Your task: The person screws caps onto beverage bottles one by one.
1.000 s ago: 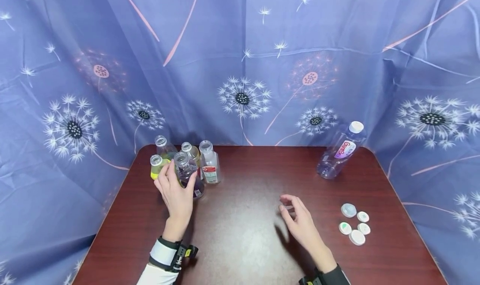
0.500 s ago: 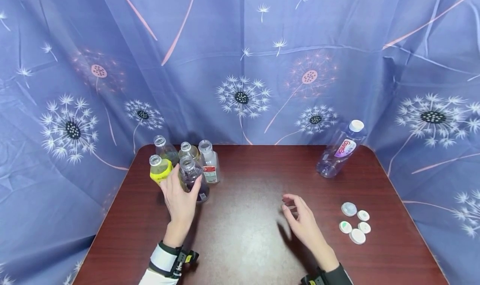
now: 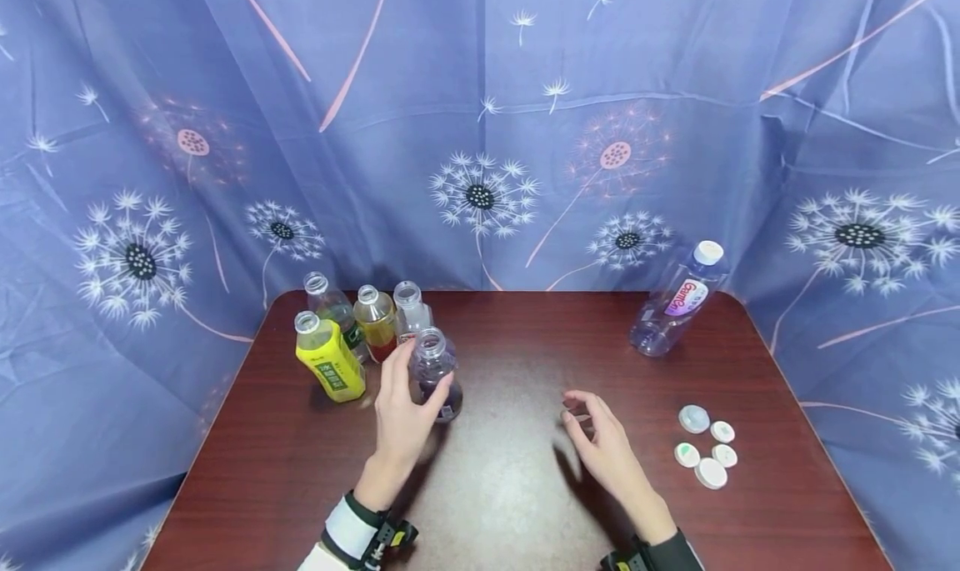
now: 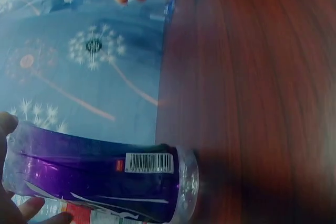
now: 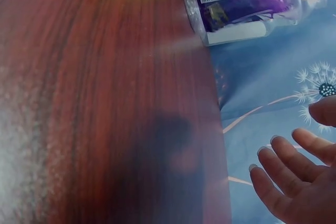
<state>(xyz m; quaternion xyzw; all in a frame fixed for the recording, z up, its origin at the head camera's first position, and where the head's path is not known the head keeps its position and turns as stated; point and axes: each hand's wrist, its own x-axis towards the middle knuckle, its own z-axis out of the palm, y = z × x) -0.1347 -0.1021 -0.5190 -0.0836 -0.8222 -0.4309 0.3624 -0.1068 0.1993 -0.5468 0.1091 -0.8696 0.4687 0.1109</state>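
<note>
With fingers and thumb around its upper part, my left hand (image 3: 405,417) grips a clear, uncapped bottle (image 3: 433,371) with a dark purple label. In the left wrist view that purple-labelled bottle (image 4: 105,174) shows its barcode and clear base. My right hand (image 3: 606,450) hovers over the middle right of the table, holding nothing, its fingers loosely bent. Left of the gripped bottle stand a yellow-labelled bottle (image 3: 330,363), a clear bottle with a green label (image 3: 336,313) and a bottle with yellowish contents or label (image 3: 377,321). Another clear bottle (image 3: 410,308) is partly hidden behind it.
On the right back of the brown table (image 3: 510,329) stands a tall clear bottle (image 3: 671,300) with a white cap. Several loose bottle caps (image 3: 711,473) lie in a ring at the right. A blue dandelion-print curtain (image 3: 480,96) hangs around the table's back and sides.
My left hand has moved right and towards me with the purple-labelled bottle, away from the group, uncovering the yellow-labelled bottle. My right hand has stayed nearly in place.
</note>
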